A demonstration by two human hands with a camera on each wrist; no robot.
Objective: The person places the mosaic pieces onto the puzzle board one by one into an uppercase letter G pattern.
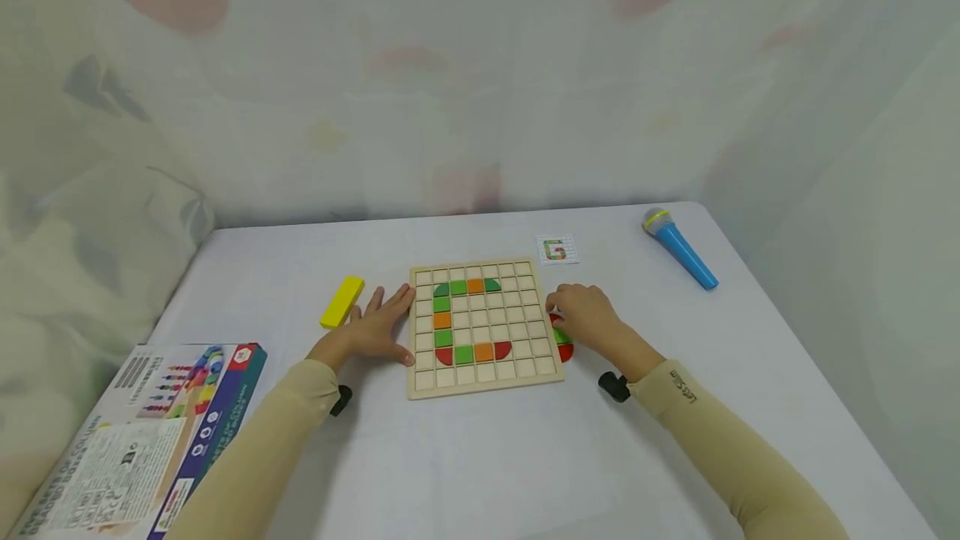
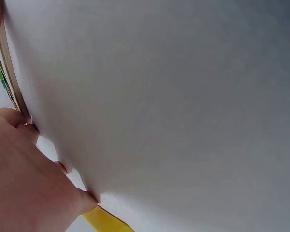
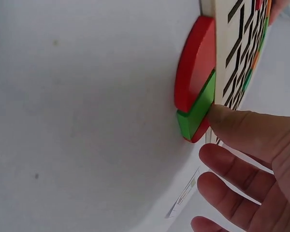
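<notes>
- Head view: our left hand (image 1: 372, 326) lies flat, fingers straight, against the left edge of the grid board (image 1: 483, 327) on the desk (image 1: 525, 457). Our right hand (image 1: 588, 317), fingers loosely bent, rests over the loose pieces at the board's right edge. We would judge it best to keep the board steadied.
- Left wrist view: fingertips (image 2: 87, 200) press the desk, a yellow block (image 2: 104, 222) just beside them.
- Right wrist view: the thumb (image 3: 241, 130) touches the green piece (image 3: 198, 108), which lies against the red half-disc (image 3: 195, 67); nothing is pinched, fingers relaxed.
</notes>
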